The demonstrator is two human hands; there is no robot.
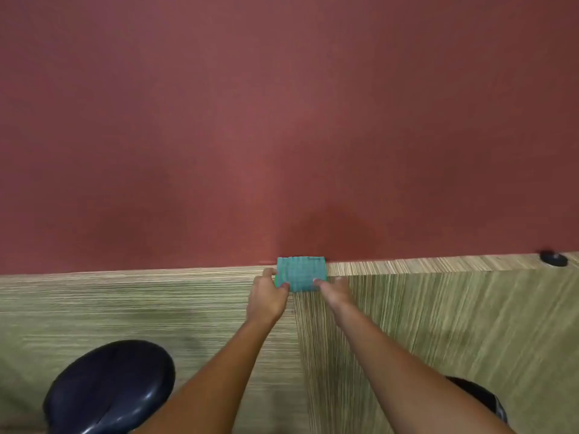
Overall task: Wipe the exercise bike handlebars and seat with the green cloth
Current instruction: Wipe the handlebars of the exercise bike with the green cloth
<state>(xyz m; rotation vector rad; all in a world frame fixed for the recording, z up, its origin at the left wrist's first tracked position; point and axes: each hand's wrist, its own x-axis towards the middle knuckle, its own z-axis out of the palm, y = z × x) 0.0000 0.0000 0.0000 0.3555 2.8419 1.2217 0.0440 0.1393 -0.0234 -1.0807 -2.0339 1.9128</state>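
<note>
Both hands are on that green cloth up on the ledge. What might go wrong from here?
The green cloth sits folded on the narrow top of the wooden partition, right against the red wall. With the left hand and right hand only pinching its near edge, it may unfold or slip. The black bike seat lies low left, so pulling back may bump it.

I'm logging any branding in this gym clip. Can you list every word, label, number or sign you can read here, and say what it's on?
None can be read.
Green cloth, held by the left hand and right hand: only a woven grid pattern; a small dark mark near its top edge is too blurred to tell.
Black seat: no marking visible.
Red wall and wood-grain ledge: plain.
</note>
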